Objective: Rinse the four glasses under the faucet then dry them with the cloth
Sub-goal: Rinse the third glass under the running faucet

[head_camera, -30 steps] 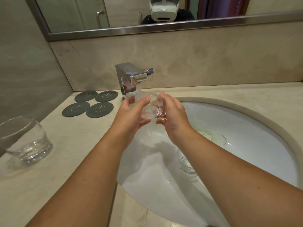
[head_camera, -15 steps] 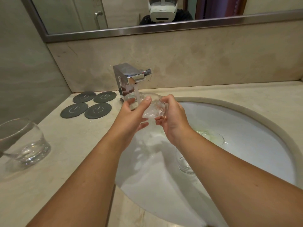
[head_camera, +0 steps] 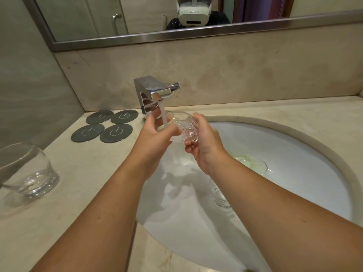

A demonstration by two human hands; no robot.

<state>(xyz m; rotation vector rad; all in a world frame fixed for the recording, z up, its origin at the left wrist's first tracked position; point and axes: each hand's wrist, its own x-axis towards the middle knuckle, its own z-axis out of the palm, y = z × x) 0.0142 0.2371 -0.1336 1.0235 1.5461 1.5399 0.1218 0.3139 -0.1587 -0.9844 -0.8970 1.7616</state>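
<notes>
Head view: left hand and right hand both clasp a clear round tumbler, tilted under the stream from the chrome square faucet, at eleven o'clock of the white oval basin.

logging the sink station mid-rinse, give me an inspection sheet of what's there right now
surface: beige stone counter with a white oval sink set in it
job's things: faucet running, stream at the rim of the held glass; counter glass upright at left; two sink glasses, one partly behind the right arm; no cloth seen
clutter: four dark coasters left of the faucet
grippers: left hand and right hand both grip the held glass over the sink
cables: nothing seen
surroundings: stone wall, mirror above
</notes>
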